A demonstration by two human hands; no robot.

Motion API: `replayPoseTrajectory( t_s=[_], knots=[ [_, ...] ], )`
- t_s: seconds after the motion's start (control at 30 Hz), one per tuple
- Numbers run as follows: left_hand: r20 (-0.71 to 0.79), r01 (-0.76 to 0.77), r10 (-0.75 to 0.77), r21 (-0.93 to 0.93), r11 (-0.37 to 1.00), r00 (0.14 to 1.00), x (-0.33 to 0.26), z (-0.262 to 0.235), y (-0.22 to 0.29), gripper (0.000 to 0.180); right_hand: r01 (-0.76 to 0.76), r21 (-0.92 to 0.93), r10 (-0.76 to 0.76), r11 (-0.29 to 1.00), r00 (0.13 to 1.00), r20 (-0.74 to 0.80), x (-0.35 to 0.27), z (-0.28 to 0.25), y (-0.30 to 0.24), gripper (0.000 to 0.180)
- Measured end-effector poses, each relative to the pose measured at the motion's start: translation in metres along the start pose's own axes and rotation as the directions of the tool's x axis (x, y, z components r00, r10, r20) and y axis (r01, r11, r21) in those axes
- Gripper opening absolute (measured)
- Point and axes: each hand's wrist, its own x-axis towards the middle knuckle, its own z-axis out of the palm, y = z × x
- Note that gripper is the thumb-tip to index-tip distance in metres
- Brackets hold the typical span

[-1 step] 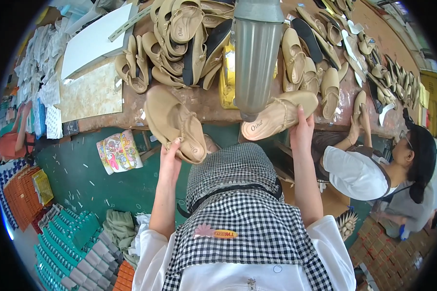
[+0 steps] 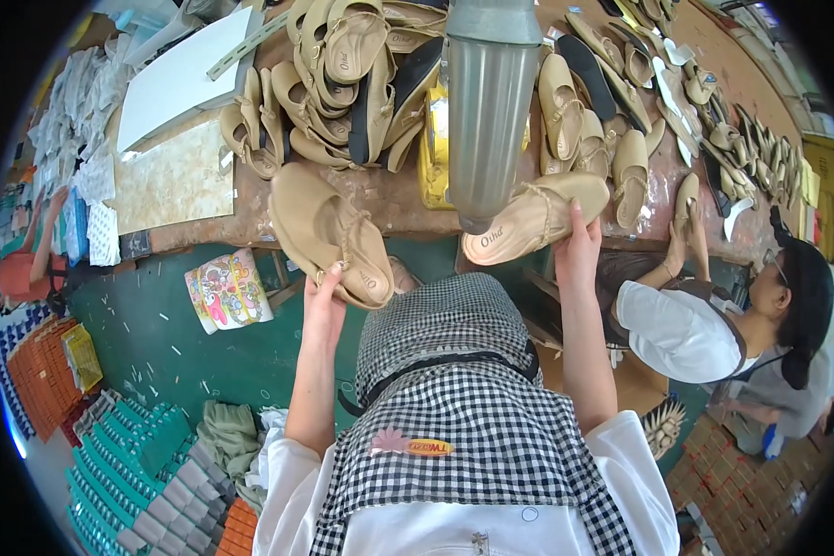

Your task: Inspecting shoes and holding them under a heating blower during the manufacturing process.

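The left hand (image 2: 324, 298) pinches a tan sandal (image 2: 329, 233), long axis running up-left from the fingers; the right hand (image 2: 576, 248) grips a second tan sandal (image 2: 536, 216), lying leftward across the worktop (image 2: 408, 199) edge under a grey cylinder (image 2: 487, 107)

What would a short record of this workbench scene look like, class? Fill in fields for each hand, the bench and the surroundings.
left hand: left hand holds a tan sandal by its heel end, at the bench edge
right hand: right hand grips a second tan sandal
bench: brown workbench with a pile of tan sandals and a grey cylinder
nearby: co-worker in a white top, seated at the right
clothing: checked apron
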Motion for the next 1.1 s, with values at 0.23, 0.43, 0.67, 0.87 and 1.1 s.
replayPoseTrajectory(
  t_s=[0.23,0.43,0.67,0.87,1.1],
  knots=[
    [0.04,-0.117,0.123,-0.13,0.985,0.992,0.007,0.013,0.011,0.058,-0.056,0.134,0.063,0.989,0.997,-0.047,0.019,-0.029,0.006,0.035],
    [0.07,-0.083,0.1,-0.22,0.972,0.992,0.012,0.033,0.002,0.053,-0.238,0.295,0.281,0.926,0.953,-0.112,-0.002,-0.091,0.045,0.032],
    [0.198,0.009,0.031,-0.198,0.98,0.98,0.022,0.08,-0.027,0.047,-0.326,0.34,0.377,0.882,0.921,-0.094,-0.039,-0.118,0.048,0.03],
    [0.238,0.144,-0.058,-0.359,0.922,0.969,0.017,0.1,-0.024,0.052,-0.281,0.307,0.309,0.909,0.95,-0.043,-0.045,-0.105,0.029,0.03],
    [0.119,0.261,-0.251,-0.696,0.669,0.961,0.02,0.081,-0.046,0.042,-0.292,0.292,0.3,0.911,0.954,0.016,-0.049,-0.091,0.031,0.03]
  ],
)
